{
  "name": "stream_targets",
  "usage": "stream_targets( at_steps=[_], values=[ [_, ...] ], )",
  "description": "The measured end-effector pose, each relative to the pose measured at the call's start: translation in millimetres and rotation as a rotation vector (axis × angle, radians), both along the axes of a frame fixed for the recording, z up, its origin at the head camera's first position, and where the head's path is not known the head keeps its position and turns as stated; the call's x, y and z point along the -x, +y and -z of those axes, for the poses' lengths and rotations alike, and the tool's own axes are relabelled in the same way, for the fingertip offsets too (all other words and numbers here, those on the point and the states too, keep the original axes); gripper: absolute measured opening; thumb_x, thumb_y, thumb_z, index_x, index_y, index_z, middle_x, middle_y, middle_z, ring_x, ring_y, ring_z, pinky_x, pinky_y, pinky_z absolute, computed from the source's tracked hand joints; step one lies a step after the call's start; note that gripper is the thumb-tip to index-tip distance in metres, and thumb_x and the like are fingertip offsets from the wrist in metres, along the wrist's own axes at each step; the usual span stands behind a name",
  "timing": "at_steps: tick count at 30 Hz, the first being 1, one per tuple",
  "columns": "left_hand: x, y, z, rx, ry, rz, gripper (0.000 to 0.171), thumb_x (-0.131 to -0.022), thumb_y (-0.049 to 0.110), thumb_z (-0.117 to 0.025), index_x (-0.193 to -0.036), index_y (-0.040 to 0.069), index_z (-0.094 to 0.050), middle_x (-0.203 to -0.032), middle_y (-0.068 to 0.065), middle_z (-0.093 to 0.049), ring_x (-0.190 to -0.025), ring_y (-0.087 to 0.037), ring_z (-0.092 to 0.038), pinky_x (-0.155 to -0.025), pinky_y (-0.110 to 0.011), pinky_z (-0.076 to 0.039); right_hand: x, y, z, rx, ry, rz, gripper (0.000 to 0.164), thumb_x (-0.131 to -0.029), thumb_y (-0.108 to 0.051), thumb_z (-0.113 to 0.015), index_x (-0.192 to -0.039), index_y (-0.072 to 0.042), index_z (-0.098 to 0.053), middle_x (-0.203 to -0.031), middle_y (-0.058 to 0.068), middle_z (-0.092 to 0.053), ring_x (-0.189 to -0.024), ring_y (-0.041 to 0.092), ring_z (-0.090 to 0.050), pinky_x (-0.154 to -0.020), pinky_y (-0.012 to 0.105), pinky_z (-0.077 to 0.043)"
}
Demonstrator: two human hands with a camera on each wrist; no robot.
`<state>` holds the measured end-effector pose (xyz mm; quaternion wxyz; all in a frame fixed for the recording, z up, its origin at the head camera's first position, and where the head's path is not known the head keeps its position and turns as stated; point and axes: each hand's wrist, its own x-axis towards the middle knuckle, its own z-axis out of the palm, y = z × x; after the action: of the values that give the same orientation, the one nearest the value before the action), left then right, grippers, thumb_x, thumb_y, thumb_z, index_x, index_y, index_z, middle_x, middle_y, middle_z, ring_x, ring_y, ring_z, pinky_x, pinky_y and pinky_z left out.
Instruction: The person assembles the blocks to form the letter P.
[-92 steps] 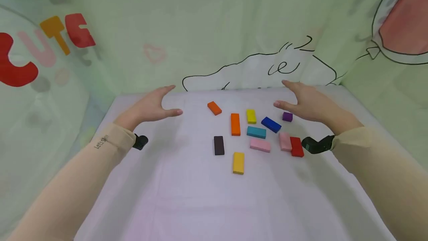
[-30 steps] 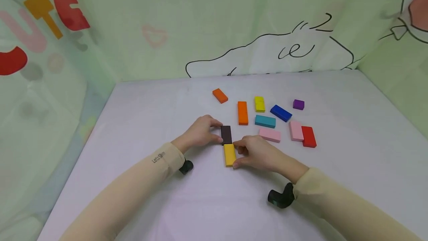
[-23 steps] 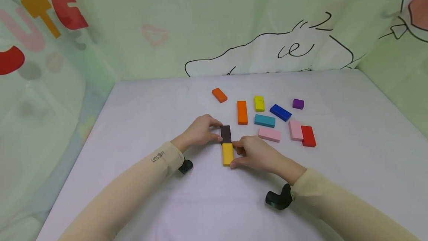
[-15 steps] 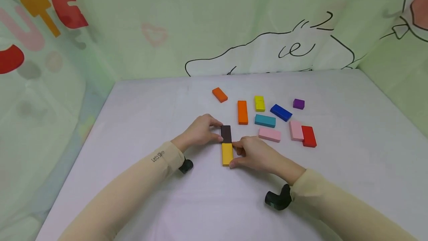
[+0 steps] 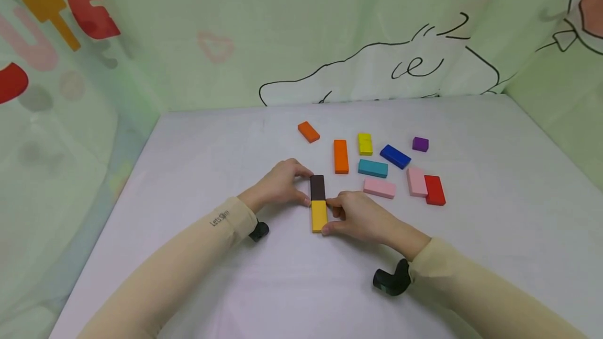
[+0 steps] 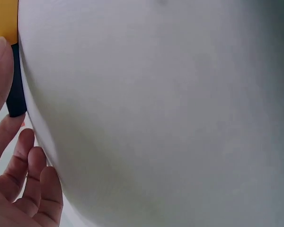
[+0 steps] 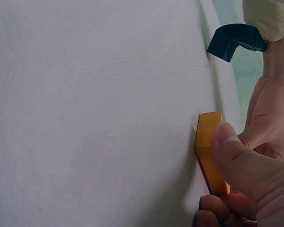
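Observation:
Two flat blocks lie end to end on the white table, a dark brown block behind and a yellow block in front. My left hand holds the dark block from the left, index finger at its far end and thumb near the seam. My right hand grips the yellow block from the right, thumb at its near corner and index finger by the seam. In the left wrist view the dark block sits between thumb and index finger. The right wrist view shows the thumb against the yellow block.
Behind the hands lie two orange blocks, a small yellow block, a teal block, a blue block and a purple block. Two pink blocks and a red block lie to the right.
Both hands came down from apart above the table onto the dark and yellow blocks. The yellow block moved left, in line with the dark one. Lately the left thumb slid toward the seam.

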<state>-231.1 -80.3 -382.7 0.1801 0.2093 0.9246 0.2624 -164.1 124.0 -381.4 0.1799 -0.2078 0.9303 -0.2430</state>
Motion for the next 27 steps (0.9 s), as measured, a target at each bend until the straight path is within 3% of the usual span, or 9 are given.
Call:
stream_targets(
  at_steps=[16, 27],
  values=[
    [-2.5, -6, -2.8, 0.054, 0.041, -0.013, 0.063, -0.076, 0.022, -0.092, -0.132, 0.004, -0.068, -0.132, -0.011, -0.064, -0.126, -0.027, -0.059, -0.113, -0.037, -0.046, 0.0, -11, -1.3, 0.017, 0.009, -0.032, 0.060, -0.082, -0.037, -0.085, -0.127, -0.001, -0.070, -0.076, 0.002, -0.054, -0.071, 0.013, -0.049, -0.060, 0.022, -0.038],
    [-9.5, -30, -2.4, 0.082, 0.048, -0.025, 0.056, -0.076, 0.020, -0.092, -0.126, 0.002, -0.072, -0.129, -0.012, -0.067, -0.124, -0.028, -0.061, -0.112, -0.039, -0.047, -5.5, -36, -0.3, 0.030, 0.005, -0.067, 0.053, -0.080, -0.035, -0.088, -0.115, 0.001, -0.072, -0.071, 0.001, -0.051, -0.065, 0.012, -0.046, -0.057, 0.021, -0.032]
  ],
)
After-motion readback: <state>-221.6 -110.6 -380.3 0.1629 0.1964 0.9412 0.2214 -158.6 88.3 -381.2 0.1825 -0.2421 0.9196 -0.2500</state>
